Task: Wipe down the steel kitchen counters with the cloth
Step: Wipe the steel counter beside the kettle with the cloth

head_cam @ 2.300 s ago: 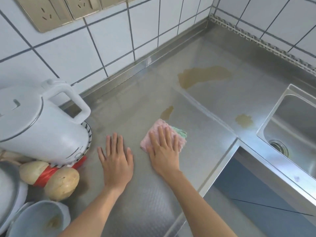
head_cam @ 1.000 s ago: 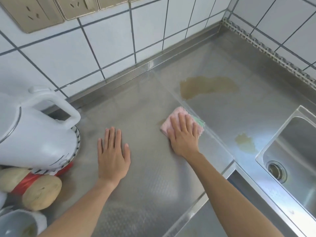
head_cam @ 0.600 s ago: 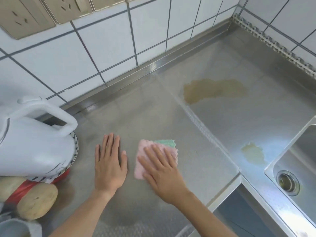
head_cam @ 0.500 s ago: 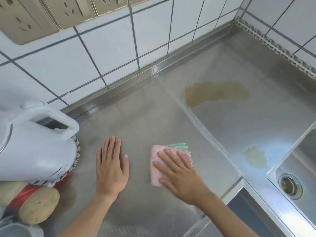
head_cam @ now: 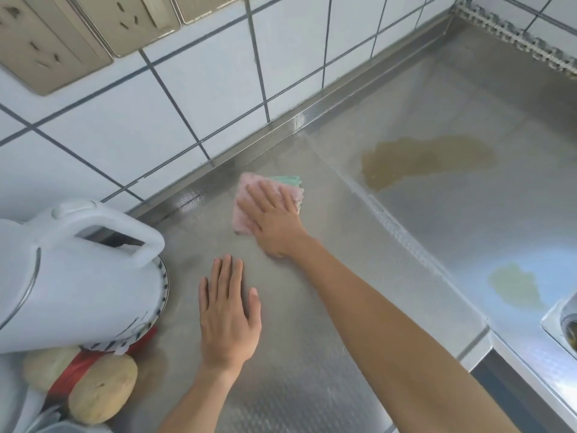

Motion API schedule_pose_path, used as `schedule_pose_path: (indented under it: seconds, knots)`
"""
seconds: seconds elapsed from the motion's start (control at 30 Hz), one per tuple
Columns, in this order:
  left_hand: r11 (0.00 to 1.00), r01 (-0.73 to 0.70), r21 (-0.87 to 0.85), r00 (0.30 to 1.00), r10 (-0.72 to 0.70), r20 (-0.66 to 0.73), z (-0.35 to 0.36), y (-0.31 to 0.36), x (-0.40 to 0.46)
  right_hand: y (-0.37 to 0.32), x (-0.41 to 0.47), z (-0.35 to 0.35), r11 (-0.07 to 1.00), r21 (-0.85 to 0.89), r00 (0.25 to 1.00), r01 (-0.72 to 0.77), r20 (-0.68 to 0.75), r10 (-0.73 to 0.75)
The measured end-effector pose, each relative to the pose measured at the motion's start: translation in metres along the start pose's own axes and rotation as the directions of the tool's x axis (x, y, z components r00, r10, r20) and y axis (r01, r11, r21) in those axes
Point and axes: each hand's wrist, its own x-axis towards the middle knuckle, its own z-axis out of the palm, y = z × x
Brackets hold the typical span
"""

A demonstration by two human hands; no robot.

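Moved: since half a second ago our right hand (head_cam: 274, 218) has pushed the cloth (head_cam: 249, 200) away from us, from beside the left hand up toward the tiled wall (head_cam: 199, 89); our left hand (head_cam: 229, 310) has stayed where it was.
Cloth: pink with a green edge, folded, lying flat on the textured steel desk (head_cam: 312, 339), close to the raised strip under the wall.
Right grip: fingers straight and spread, palm pressing the cloth down; nothing is curled round it.
Left grip: flat and relaxed on the bare desk, nearer to us than the cloth, holding nothing.
Step in hand: we judge this the far end of a stroke over the left section of the desk.
Doing it well: we keep the palm flat so the whole cloth bears on the steel, and overlap each pass with the last.
Still to wipe: the large brown spill (head_cam: 427, 157) lies to the right, past the ridge, and the small stain (head_cam: 515, 287) sits near the sink (head_cam: 562, 326); both are untouched.
Watch for: the white kettle (head_cam: 71, 282) and the potatoes (head_cam: 103, 385) crowd the left edge, so we steer strokes short of them.
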Motion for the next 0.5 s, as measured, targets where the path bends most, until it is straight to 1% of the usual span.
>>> schedule_pose_path:
  seconds: [0.07, 0.13, 0.17, 0.2, 0.27, 0.33, 0.37, 0.4, 0.43, 0.5]
  knots:
    - [1.0, -0.01, -0.002, 1.0, 0.01, 0.002, -0.002, 0.001, 0.0, 0.0, -0.045, 0.01, 0.995, 0.021, 0.995, 0.102, -0.02, -0.102]
    - [1.0, -0.014, -0.004, 1.0, 0.014, 0.0, -0.004, 0.002, 0.0, 0.007, -0.109, 0.022, 0.991, 0.046, 0.99, 0.123, -0.067, -0.12]
    - [1.0, -0.011, -0.004, 1.0, 0.011, 0.001, -0.004, 0.002, 0.0, 0.01, -0.146, 0.029, 0.992, 0.031, 0.99, 0.123, -0.071, -0.121]
    - [1.0, -0.008, -0.003, 1.0, 0.008, 0.004, -0.004, 0.002, -0.001, 0.015, -0.184, 0.035, 0.991, -0.004, 0.989, 0.134, -0.059, -0.134]
    - [1.0, 0.0, 0.003, 1.0, 0.0, 0.021, -0.005, 0.002, 0.001, 0.029, -0.251, 0.042, 0.977, -0.084, 0.98, 0.198, 0.008, -0.198]
    - [1.0, 0.009, 0.009, 0.999, -0.01, 0.032, -0.005, 0.002, 0.001, 0.054, -0.287, 0.033, 0.952, -0.143, 0.961, 0.272, 0.097, -0.26]
    - [1.0, 0.011, 0.01, 0.999, -0.011, 0.032, -0.004, 0.003, 0.001, 0.067, -0.292, 0.028, 0.946, -0.166, 0.957, 0.279, 0.125, -0.261]
    - [1.0, 0.011, 0.011, 1.0, -0.012, 0.029, -0.004, 0.003, 0.0, 0.078, -0.288, 0.022, 0.951, -0.182, 0.965, 0.25, 0.125, -0.23]
    - [1.0, 0.01, 0.01, 1.0, -0.011, 0.027, -0.004, 0.003, 0.0, 0.085, -0.279, 0.016, 0.97, -0.169, 0.982, 0.177, 0.096, -0.162]
    - [1.0, 0.004, 0.008, 1.0, -0.005, 0.027, -0.003, 0.002, 0.0, 0.089, -0.244, 0.009, 0.994, -0.101, 0.999, -0.032, 0.001, 0.032]
